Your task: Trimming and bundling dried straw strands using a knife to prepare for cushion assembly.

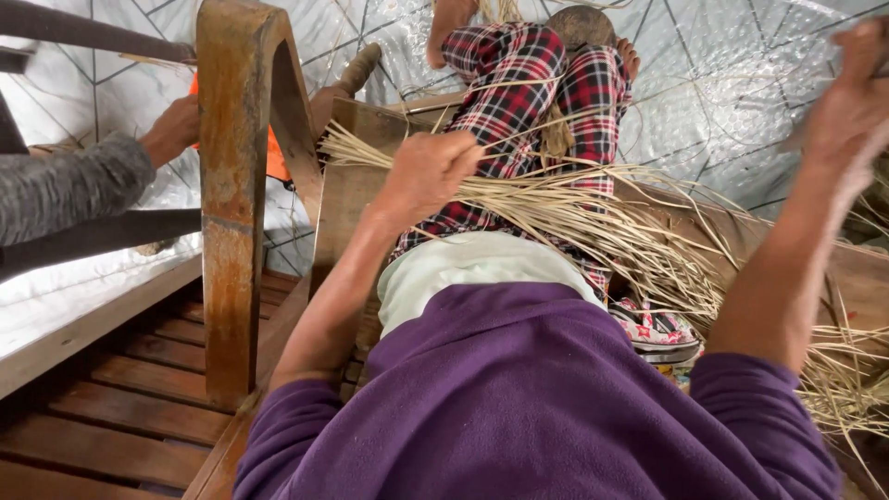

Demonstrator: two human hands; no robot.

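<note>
Purple fleece top (546,407), worn by the seated person, fills the lower middle of the view, with a pale undershirt (463,268) showing at its hem. Wooden frame (236,185), upright and worn, stands at the person's left, rising from a slatted wooden floor (111,407). Red plaid trousers (519,83) cover 2 legs stretched forward over a silvery quilted sheet (741,83). Bundle of pale dry straw (574,213), long and thin-stemmed, lies across the lap, one end jutting left past the board (347,185) beside the frame, the other end fanning out loose to the right. Left hand (428,171), closed down over the straw near its left end, pins the stems against the thigh. Right hand (852,102), raised high at the right edge and blurred; cannot tell whether it is wide, narrow or holding anything. Another person's hand (174,130), in a grey sleeve (65,190), reaches in from the left, touching an orange object (276,157) behind the frame. Patterned cloth item (657,329) sits just beside the right hip.
</note>
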